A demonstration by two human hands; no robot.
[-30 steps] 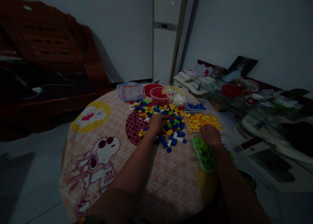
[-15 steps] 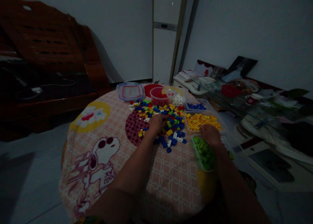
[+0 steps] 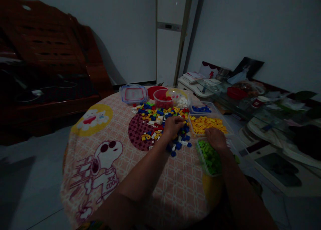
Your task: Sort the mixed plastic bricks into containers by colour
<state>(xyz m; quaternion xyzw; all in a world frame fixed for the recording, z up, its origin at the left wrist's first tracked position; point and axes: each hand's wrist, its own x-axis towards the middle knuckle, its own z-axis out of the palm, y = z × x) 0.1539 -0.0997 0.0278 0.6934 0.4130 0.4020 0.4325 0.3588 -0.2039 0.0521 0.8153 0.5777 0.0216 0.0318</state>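
Observation:
My left hand (image 3: 174,127) is over the right part of a mixed pile of toy building bricks (image 3: 150,115), its fingers drawn together. Any brick between its fingertips is too small and dark to make out. My right hand (image 3: 215,138) is curled at the near edge of a clear container of yellow bricks (image 3: 205,124), partly above a container of green bricks (image 3: 209,158). Its fingertips are hidden from me, and so is anything in them. Blue, white, red, yellow and green bricks lie around my left hand.
Behind the pile stand a round tub with red bricks (image 3: 163,101), a container of white bricks (image 3: 182,102) and a tray of blue bricks (image 3: 201,109). A lidded box (image 3: 134,94) sits at the back left. The patterned tablecloth (image 3: 175,186) covers the round table.
My left hand has moved right across the pile, uncovering white and red bricks where it was. My right hand stays at the edge of the yellow container.

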